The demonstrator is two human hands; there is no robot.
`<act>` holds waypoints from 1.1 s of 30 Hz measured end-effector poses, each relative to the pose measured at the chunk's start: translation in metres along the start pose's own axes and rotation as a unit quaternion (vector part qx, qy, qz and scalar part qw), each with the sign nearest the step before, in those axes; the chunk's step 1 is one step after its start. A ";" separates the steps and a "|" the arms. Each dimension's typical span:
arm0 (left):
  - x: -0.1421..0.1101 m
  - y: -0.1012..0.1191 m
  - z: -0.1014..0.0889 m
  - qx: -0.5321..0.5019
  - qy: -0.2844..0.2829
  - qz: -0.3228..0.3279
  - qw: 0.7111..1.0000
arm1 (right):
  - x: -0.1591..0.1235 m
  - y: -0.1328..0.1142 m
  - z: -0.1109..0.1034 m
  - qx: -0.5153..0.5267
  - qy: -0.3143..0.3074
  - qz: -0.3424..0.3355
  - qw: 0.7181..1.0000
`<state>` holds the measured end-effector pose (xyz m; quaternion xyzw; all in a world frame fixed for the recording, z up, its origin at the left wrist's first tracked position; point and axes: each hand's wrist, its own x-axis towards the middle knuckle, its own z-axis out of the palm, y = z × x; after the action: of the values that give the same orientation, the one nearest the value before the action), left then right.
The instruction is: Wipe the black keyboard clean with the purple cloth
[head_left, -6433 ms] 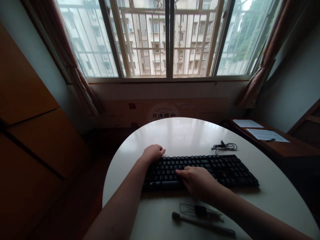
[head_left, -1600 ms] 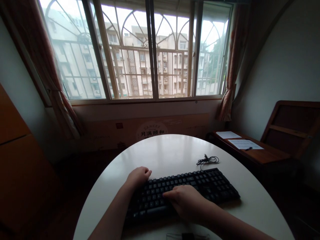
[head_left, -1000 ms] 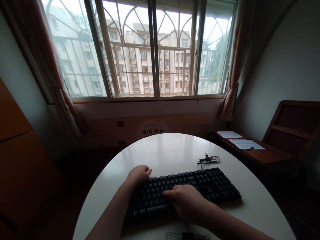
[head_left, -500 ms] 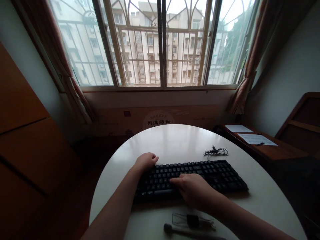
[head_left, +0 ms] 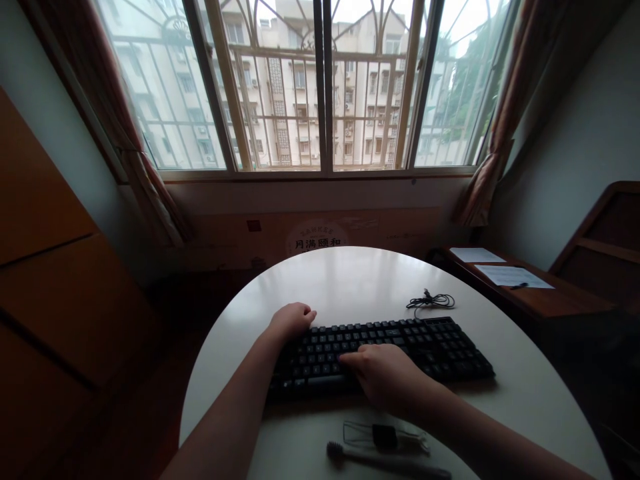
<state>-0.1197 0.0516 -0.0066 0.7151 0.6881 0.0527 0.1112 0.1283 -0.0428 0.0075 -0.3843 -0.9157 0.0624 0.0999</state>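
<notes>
A black keyboard lies on the white round table, with its keys facing up. At its upper left corner, my left hand is closed around the edge, and the fingertips are partly hidden. Over the middle keys my right hand is closed, thumb and forefinger pressed together at the key surface. Whatever sits between those fingertips is too small or hidden to name. Nearer to me lie a wire keycap puller with a black middle and a dark brush resembling a toothbrush.
The keyboard's bundled cable rests behind it on the white table. Sheets of paper and a pen lie on a wooden side table to the right. A wooden cabinet stands at left, and a window is ahead.
The head view tilted up, then back down, bringing the puller and brush into view again. Both hands keep nearly the same places on the keyboard.
</notes>
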 end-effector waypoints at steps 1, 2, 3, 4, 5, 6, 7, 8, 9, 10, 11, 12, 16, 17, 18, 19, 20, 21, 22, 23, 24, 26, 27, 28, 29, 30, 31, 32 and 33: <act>0.000 0.000 0.000 -0.001 0.000 0.000 1.000 | 0.001 0.000 0.001 0.001 0.002 0.003 1.000; 0.000 0.000 0.000 -0.003 0.000 -0.001 1.000 | 0.002 0.000 0.003 0.002 0.004 0.005 1.000; 0.000 0.000 0.000 -0.004 0.000 -0.003 1.000 | 0.004 0.000 0.004 0.003 0.004 0.005 1.000; -0.001 0.001 0.000 -0.006 0.001 -0.004 1.000 | 0.005 0.000 0.004 0.003 0.005 0.004 1.000; -0.001 0.001 -0.001 -0.007 0.001 -0.005 1.000 | 0.006 0.000 0.004 0.001 0.005 0.003 1.000; -0.001 0.001 -0.001 -0.009 0.000 -0.006 1.000 | 0.006 0.000 0.004 -0.002 0.005 0.001 1.000; -0.002 0.001 -0.001 -0.010 -0.001 -0.006 1.000 | 0.006 0.000 0.003 -0.004 0.003 0.000 1.000; -0.002 0.001 -0.002 -0.010 -0.002 -0.005 1.000 | 0.005 0.000 0.002 -0.006 0.001 -0.002 1.000; -0.002 0.001 -0.002 -0.010 -0.002 -0.004 1.000 | 0.004 0.000 0.001 -0.007 -0.001 -0.003 1.000; -0.002 0.002 -0.002 -0.010 -0.002 -0.004 1.000 | 0.004 0.000 0.000 -0.007 -0.004 -0.002 1.000; -0.002 0.002 -0.002 -0.011 -0.002 -0.004 1.000 | 0.003 0.000 0.000 -0.006 -0.007 -0.001 1.000; -0.002 0.002 -0.002 -0.012 -0.002 -0.006 1.000 | 0.002 0.000 0.000 -0.004 -0.010 0.000 1.000; -0.002 0.002 -0.001 -0.016 -0.003 -0.009 1.000 | 0.002 0.000 0.002 0.006 -0.013 0.006 1.000; -0.001 0.001 -0.001 -0.015 -0.002 -0.008 1.000 | 0.002 0.000 0.002 0.007 -0.012 0.006 1.000; -0.001 0.001 0.000 -0.014 -0.001 -0.006 1.000 | 0.003 0.000 0.002 0.007 -0.010 0.005 1.000; -0.001 0.001 0.000 -0.012 -0.001 -0.004 1.000 | 0.003 -0.001 0.002 0.006 -0.008 0.004 1.000; 0.000 0.000 0.000 -0.010 0.000 -0.001 1.000 | 0.003 -0.001 0.001 0.005 -0.007 0.002 1.000; 0.000 0.000 0.000 -0.008 0.001 0.000 1.000 | 0.003 -0.001 0.000 0.003 -0.007 0.000 1.000; 0.000 -0.001 0.000 -0.006 0.003 0.002 1.000 | 0.002 -0.002 -0.001 0.000 -0.009 -0.003 1.000; 0.000 -0.001 0.000 -0.005 0.005 0.002 1.000 | 0.002 -0.003 -0.002 -0.002 -0.013 -0.004 1.000; 0.001 -0.002 0.000 -0.004 0.007 0.000 1.000 | 0.001 -0.004 -0.003 -0.004 -0.017 -0.004 1.000; 0.001 -0.002 0.000 -0.004 0.008 -0.002 1.000 | 0.000 -0.005 -0.005 -0.006 -0.022 -0.002 1.000; 0.002 -0.003 0.000 -0.005 0.008 -0.002 1.000 | 0.001 -0.005 -0.006 -0.006 -0.022 0.000 1.000; 0.002 -0.003 0.000 -0.005 0.009 -0.002 1.000 | 0.001 -0.005 -0.006 -0.005 -0.021 0.002 1.000; 0.002 -0.003 0.000 -0.006 0.009 -0.001 1.000 | 0.002 -0.005 -0.006 -0.003 -0.018 0.002 1.000; 0.003 -0.003 0.000 -0.007 0.010 -0.001 1.000 | 0.003 -0.004 -0.005 0.000 -0.015 0.003 1.000; 0.003 -0.003 0.000 -0.007 0.010 -0.001 1.000 | 0.004 -0.004 -0.005 0.003 -0.012 0.003 1.000; 0.003 -0.003 0.000 -0.006 0.010 -0.002 1.000 | 0.005 -0.003 -0.004 0.007 -0.010 0.003 1.000; 0.003 -0.003 0.000 -0.005 0.009 -0.003 1.000 | 0.006 -0.003 -0.003 0.009 -0.007 0.002 1.000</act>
<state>-0.1223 0.0545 -0.0076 0.7117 0.6913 0.0618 0.1086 0.1230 -0.0402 0.0120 -0.3849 -0.9149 0.0739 0.0968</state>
